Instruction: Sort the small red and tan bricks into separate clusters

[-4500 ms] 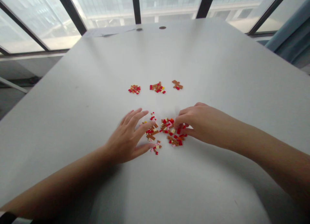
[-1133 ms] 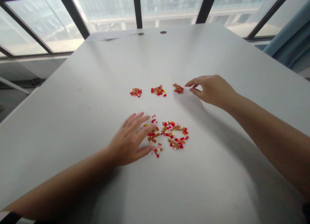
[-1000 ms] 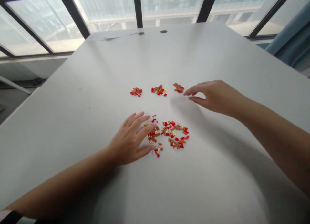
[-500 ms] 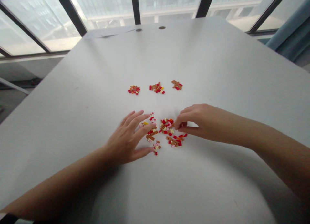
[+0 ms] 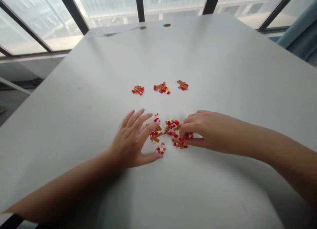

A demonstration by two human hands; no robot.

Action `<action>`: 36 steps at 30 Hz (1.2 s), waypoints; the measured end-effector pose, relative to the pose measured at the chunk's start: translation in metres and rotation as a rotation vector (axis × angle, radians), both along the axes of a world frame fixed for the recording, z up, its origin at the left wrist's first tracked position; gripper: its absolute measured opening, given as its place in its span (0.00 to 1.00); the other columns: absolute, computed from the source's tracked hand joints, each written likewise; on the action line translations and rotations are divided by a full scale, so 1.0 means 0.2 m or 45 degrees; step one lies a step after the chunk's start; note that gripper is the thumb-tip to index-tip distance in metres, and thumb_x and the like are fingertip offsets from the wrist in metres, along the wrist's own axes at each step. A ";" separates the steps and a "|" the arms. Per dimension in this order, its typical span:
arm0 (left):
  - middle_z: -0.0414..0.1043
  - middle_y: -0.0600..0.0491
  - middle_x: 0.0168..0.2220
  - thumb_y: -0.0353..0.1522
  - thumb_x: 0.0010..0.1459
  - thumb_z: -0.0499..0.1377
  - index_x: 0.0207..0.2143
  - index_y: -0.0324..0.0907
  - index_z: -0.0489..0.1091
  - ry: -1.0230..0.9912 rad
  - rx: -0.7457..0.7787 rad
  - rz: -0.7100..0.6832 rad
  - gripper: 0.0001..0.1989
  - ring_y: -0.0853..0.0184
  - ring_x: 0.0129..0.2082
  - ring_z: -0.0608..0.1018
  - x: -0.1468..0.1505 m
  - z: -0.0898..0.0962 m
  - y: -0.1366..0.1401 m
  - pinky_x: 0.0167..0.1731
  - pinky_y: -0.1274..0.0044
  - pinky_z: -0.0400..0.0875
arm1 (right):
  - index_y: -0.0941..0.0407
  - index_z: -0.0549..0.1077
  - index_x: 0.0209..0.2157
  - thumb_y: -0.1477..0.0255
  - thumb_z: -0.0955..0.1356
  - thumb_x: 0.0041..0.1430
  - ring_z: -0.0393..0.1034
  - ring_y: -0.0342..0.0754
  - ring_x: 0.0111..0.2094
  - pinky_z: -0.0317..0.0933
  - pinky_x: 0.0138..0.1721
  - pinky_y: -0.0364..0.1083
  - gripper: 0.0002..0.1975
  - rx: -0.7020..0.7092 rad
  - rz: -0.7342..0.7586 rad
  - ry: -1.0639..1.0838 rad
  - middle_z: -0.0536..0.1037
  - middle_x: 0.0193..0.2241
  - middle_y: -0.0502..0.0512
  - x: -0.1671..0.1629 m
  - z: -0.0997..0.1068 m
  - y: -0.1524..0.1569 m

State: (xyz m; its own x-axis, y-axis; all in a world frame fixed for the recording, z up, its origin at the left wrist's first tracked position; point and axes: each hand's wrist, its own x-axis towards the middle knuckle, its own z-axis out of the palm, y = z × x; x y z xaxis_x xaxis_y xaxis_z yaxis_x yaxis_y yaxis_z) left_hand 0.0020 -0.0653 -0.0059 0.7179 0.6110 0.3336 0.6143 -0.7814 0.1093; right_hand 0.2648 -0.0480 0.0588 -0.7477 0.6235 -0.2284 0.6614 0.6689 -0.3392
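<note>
My left hand (image 5: 133, 141) has its fingers spread over the left heap of small building bricks (image 5: 156, 135), brown, red, pink and cream. Its thumb tip lies beside a small cluster of pink and red bricks (image 5: 160, 149) nearest me. My right hand (image 5: 195, 126) is curled, thumb and fingers brought together at the right edge of another mixed heap (image 5: 172, 127). Its fingertips are down among the red and brown bricks (image 5: 178, 144) at that heap's near side. Whatever they pinch is hidden behind the fingers.
Farther back on the white table (image 5: 213, 64) lie three small brick groups: a mixed pile (image 5: 138, 90), a middle one (image 5: 161, 88) with a yellow piece, and a mostly brown one (image 5: 182, 85). White paper (image 5: 111, 31) lies at the far edge, by the windows.
My right hand has come slightly nearer to me, its fingertips now over the near right bricks. My left thumb has stretched outward, widening the gap to the fingers. The view has shifted slightly.
</note>
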 end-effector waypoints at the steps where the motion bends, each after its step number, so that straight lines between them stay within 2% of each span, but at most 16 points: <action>1: 0.64 0.37 0.61 0.55 0.58 0.59 0.58 0.38 0.66 -0.002 0.005 0.033 0.36 0.43 0.66 0.61 0.01 0.00 0.00 0.66 0.50 0.51 | 0.52 0.79 0.30 0.76 0.69 0.59 0.75 0.49 0.31 0.61 0.36 0.47 0.07 -0.001 -0.004 -0.012 0.81 0.30 0.52 0.00 0.00 0.00; 8: 0.64 0.38 0.61 0.52 0.62 0.56 0.58 0.39 0.65 -0.035 0.036 0.290 0.32 0.44 0.66 0.62 0.02 -0.03 -0.01 0.66 0.52 0.53 | 0.52 0.79 0.31 0.74 0.67 0.61 0.75 0.48 0.31 0.61 0.34 0.46 0.08 0.105 -0.066 0.030 0.81 0.29 0.52 0.03 0.00 0.04; 12: 0.63 0.35 0.61 0.55 0.61 0.56 0.58 0.36 0.65 -0.036 0.042 0.260 0.36 0.41 0.65 0.63 0.01 -0.03 -0.01 0.65 0.50 0.54 | 0.53 0.79 0.32 0.71 0.67 0.63 0.74 0.47 0.29 0.61 0.33 0.46 0.09 0.265 -0.060 0.068 0.82 0.29 0.53 0.05 -0.03 0.05; 18: 0.64 0.35 0.61 0.59 0.56 0.56 0.59 0.35 0.65 0.000 0.028 0.205 0.42 0.40 0.65 0.63 0.00 -0.01 -0.02 0.65 0.50 0.54 | 0.53 0.81 0.36 0.72 0.66 0.65 0.75 0.48 0.32 0.64 0.39 0.49 0.10 0.462 -0.027 0.166 0.82 0.33 0.54 0.04 -0.07 0.06; 28: 0.61 0.34 0.62 0.59 0.57 0.55 0.60 0.36 0.66 0.029 -0.057 0.196 0.42 0.40 0.66 0.61 0.00 0.01 -0.03 0.64 0.50 0.55 | 0.54 0.80 0.35 0.73 0.66 0.64 0.75 0.47 0.33 0.64 0.39 0.47 0.09 0.383 0.060 0.381 0.82 0.34 0.54 0.06 -0.13 0.08; 36: 0.61 0.35 0.62 0.59 0.58 0.54 0.60 0.36 0.66 0.042 -0.055 0.193 0.41 0.40 0.66 0.61 0.00 0.02 -0.03 0.64 0.51 0.56 | 0.54 0.80 0.35 0.73 0.66 0.64 0.75 0.46 0.33 0.65 0.37 0.46 0.10 0.264 0.027 0.423 0.81 0.34 0.55 0.06 -0.14 0.08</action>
State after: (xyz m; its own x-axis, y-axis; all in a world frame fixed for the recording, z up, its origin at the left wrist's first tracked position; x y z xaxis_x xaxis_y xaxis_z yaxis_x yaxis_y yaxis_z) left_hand 0.0028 -0.0712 -0.0028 0.6262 0.7266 0.2827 0.7289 -0.6743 0.1185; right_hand 0.2773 -0.0314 0.0308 -0.7727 0.6149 0.1577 0.5239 0.7580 -0.3886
